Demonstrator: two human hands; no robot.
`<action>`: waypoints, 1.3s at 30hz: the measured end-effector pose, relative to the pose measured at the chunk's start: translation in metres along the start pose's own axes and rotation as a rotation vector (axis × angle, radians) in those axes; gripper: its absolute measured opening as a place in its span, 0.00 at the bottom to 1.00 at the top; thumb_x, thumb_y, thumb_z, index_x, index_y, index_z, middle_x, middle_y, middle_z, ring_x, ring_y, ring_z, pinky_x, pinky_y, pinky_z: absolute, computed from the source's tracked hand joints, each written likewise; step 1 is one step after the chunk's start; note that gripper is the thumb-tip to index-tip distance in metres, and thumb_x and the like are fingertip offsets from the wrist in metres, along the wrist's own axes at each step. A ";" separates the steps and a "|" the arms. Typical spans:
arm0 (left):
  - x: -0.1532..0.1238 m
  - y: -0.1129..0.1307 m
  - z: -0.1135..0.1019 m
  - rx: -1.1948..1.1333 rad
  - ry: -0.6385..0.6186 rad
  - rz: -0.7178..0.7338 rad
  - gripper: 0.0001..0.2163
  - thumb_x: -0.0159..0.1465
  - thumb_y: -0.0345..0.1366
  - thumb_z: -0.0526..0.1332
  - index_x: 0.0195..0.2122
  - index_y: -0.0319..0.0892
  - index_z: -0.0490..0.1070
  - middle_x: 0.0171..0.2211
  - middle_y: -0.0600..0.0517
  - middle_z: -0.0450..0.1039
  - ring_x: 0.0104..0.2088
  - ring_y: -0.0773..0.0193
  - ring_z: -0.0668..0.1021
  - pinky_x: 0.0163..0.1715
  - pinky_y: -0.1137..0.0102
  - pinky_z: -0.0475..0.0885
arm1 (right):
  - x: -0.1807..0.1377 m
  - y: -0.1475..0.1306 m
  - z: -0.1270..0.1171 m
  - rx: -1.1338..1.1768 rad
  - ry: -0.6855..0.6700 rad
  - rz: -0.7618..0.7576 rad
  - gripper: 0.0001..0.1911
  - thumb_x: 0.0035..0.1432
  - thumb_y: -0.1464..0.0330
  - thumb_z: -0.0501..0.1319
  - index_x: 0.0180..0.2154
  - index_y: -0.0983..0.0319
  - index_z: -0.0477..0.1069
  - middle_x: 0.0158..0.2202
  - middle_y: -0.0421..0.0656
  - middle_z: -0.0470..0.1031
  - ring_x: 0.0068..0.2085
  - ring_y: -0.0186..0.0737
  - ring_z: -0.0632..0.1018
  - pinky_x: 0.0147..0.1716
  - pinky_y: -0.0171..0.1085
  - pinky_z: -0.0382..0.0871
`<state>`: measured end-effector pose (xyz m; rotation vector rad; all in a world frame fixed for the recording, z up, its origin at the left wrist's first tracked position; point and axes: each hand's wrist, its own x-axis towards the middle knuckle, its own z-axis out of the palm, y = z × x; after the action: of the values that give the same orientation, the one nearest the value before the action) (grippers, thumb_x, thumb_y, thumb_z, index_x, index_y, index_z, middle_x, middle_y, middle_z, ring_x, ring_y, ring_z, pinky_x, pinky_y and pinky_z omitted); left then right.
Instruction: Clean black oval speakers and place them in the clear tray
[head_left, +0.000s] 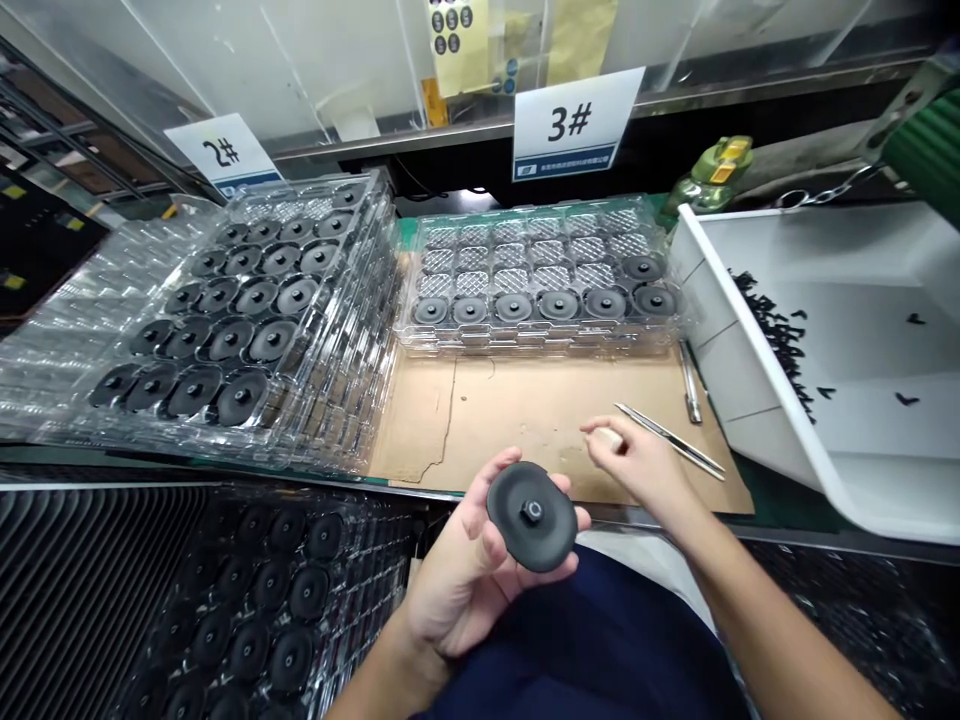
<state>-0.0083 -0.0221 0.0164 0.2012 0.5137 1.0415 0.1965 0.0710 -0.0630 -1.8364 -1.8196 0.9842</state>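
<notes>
My left hand [480, 560] is closed around the edge of a black rounded disc [551, 530] with a small knob at its centre, held up toward me above my lap. To the right, my right hand [637, 460] is curled over the cardboard sheet [517, 400], its fingers pinched together. Something pale shows at its fingertips; whether it is a finger cover or a held thing I cannot tell. Close beside that hand lie metal tweezers [675, 443]. In front of both hands sits a clear plastic tray [525, 335] with black discs in its nearest row and one more behind at the right.
A tall stack of clear trays [352, 330] full of discs stands left. The white bin [825, 470] at right contains small black pieces [780, 340]. A metal pen-like tool [690, 385] lies by it. More filled trays [262, 600] sit lower left. A green bottle [709, 175] stands behind.
</notes>
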 end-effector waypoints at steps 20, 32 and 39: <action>0.013 -0.006 -0.005 0.047 0.247 0.070 0.24 0.54 0.40 0.68 0.51 0.45 0.68 0.52 0.47 0.71 0.52 0.52 0.74 0.49 0.65 0.72 | -0.037 -0.072 -0.020 0.175 0.151 -0.401 0.13 0.62 0.65 0.53 0.48 0.57 0.67 0.45 0.43 0.75 0.43 0.40 0.75 0.40 0.38 0.68; 0.020 -0.001 0.026 0.277 0.161 0.166 0.28 0.43 0.40 0.73 0.47 0.46 0.74 0.48 0.49 0.75 0.48 0.56 0.76 0.49 0.68 0.71 | -0.075 -0.114 -0.034 0.285 0.285 -0.789 0.14 0.57 0.78 0.55 0.46 0.64 0.68 0.34 0.43 0.77 0.30 0.34 0.73 0.32 0.36 0.65; 0.017 -0.003 0.030 0.240 0.111 0.169 0.27 0.43 0.38 0.73 0.47 0.46 0.74 0.46 0.50 0.77 0.48 0.60 0.76 0.49 0.73 0.69 | -0.080 -0.115 -0.037 0.251 0.293 -0.774 0.13 0.59 0.78 0.54 0.46 0.64 0.67 0.36 0.44 0.78 0.35 0.35 0.75 0.36 0.37 0.66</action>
<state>0.0154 -0.0069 0.0360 0.4060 0.7323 1.1589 0.1467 0.0121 0.0595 -0.9223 -1.8668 0.5711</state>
